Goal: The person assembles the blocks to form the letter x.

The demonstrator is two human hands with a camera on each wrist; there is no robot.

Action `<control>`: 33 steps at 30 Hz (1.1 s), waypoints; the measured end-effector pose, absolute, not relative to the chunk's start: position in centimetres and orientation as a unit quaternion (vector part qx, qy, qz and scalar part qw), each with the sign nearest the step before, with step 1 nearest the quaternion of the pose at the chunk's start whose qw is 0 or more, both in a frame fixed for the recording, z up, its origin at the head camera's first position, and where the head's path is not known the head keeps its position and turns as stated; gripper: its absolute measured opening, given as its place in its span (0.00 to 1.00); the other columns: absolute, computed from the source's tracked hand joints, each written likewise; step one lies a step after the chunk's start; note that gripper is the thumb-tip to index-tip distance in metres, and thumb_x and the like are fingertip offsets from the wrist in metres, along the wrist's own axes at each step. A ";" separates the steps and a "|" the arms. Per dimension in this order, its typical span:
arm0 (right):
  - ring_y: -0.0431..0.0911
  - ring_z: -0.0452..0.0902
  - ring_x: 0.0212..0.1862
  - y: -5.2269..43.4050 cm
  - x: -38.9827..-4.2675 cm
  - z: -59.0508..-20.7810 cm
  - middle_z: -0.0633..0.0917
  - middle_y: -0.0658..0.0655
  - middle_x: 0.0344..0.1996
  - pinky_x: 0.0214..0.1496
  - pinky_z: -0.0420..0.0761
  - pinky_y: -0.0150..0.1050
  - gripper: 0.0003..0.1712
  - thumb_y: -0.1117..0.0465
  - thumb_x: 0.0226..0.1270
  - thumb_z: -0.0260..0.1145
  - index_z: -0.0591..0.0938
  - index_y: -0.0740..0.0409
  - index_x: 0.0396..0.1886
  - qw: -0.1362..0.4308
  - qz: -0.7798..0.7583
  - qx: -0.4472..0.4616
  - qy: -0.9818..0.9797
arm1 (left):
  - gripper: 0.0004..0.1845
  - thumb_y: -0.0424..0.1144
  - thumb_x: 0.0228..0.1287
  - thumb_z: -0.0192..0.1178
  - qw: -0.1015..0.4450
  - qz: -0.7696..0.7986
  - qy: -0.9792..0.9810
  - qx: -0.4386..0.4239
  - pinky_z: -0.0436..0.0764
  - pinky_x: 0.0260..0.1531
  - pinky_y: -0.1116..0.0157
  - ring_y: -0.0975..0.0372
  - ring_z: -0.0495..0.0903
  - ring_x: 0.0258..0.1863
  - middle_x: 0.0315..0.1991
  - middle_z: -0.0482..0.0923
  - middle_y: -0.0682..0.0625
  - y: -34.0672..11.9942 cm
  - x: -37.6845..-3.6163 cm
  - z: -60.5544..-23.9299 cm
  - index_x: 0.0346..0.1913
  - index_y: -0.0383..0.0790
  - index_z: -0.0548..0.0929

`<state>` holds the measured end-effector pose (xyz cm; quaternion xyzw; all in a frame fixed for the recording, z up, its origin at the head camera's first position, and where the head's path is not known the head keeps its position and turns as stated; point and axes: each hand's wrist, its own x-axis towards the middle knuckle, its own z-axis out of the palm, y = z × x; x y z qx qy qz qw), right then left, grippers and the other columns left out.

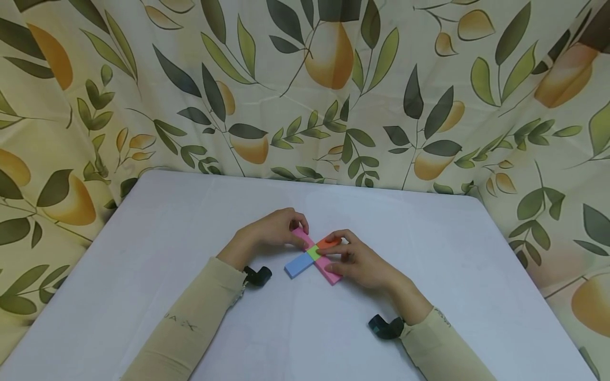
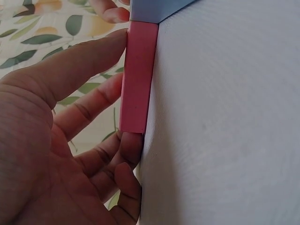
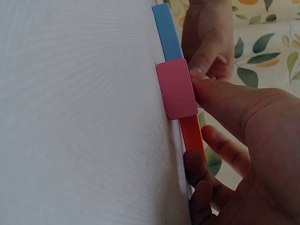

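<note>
Flat colored blocks form a cross on the white table: a small green block in the middle, a blue block at the near left, an orange block at the far right, a pink block at the far left and another pink block at the near right. My left hand holds the far pink block, thumb along its side and fingers around its outer end. With its thumb against the near pink block, my right hand has fingers over the green and orange ones.
The white tabletop extends around the blocks on all sides. Behind it hangs a leaf-and-fruit patterned cloth. Small black cameras sit at the left wrist and at the right wrist.
</note>
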<state>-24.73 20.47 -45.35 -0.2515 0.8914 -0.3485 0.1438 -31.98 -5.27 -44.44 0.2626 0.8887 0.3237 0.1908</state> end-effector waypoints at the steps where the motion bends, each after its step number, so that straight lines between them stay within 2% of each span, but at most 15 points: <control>1: 0.43 0.71 0.49 20.5 -24.7 -45.3 0.66 0.41 0.63 0.51 0.73 0.40 0.21 0.47 0.61 0.70 0.82 0.32 0.56 0.143 -0.349 -0.253 0.891 | 0.13 0.53 0.52 0.72 0.190 0.323 0.889 0.263 0.73 0.44 0.62 0.59 0.72 0.44 0.42 0.74 0.52 -5.3 -32.0 -44.4 0.39 0.59 0.81; 12: 0.43 0.71 0.49 20.6 -24.8 -45.6 0.66 0.41 0.63 0.51 0.73 0.40 0.21 0.46 0.61 0.69 0.81 0.30 0.56 0.138 -0.348 -0.260 0.890 | 0.14 0.53 0.52 0.71 0.186 0.313 0.893 0.266 0.73 0.45 0.62 0.59 0.72 0.45 0.43 0.73 0.52 -5.3 -31.9 -44.6 0.41 0.59 0.81; 21: 0.44 0.70 0.54 20.7 -24.7 -45.6 0.66 0.41 0.63 0.53 0.74 0.43 0.20 0.46 0.62 0.69 0.81 0.30 0.55 0.136 -0.354 -0.257 0.889 | 0.22 0.53 0.52 0.71 0.183 0.310 0.895 0.261 0.74 0.47 0.63 0.60 0.72 0.46 0.44 0.73 0.54 -5.3 -31.9 -44.6 0.49 0.55 0.79; 27: 0.43 0.71 0.52 20.8 -24.7 -45.6 0.67 0.41 0.62 0.53 0.74 0.42 0.20 0.46 0.62 0.68 0.81 0.31 0.55 0.129 -0.349 -0.268 0.889 | 0.24 0.53 0.53 0.71 0.187 0.311 0.893 0.264 0.74 0.47 0.63 0.60 0.72 0.46 0.44 0.74 0.54 -5.3 -31.9 -44.5 0.51 0.52 0.78; 33: 0.43 0.69 0.58 20.8 -24.4 -45.5 0.69 0.41 0.61 0.55 0.72 0.43 0.21 0.49 0.63 0.68 0.80 0.34 0.57 0.131 -0.376 -0.261 0.879 | 0.24 0.56 0.56 0.67 0.190 0.316 0.893 0.257 0.74 0.48 0.62 0.60 0.73 0.46 0.45 0.74 0.54 -5.4 -31.9 -44.6 0.53 0.52 0.76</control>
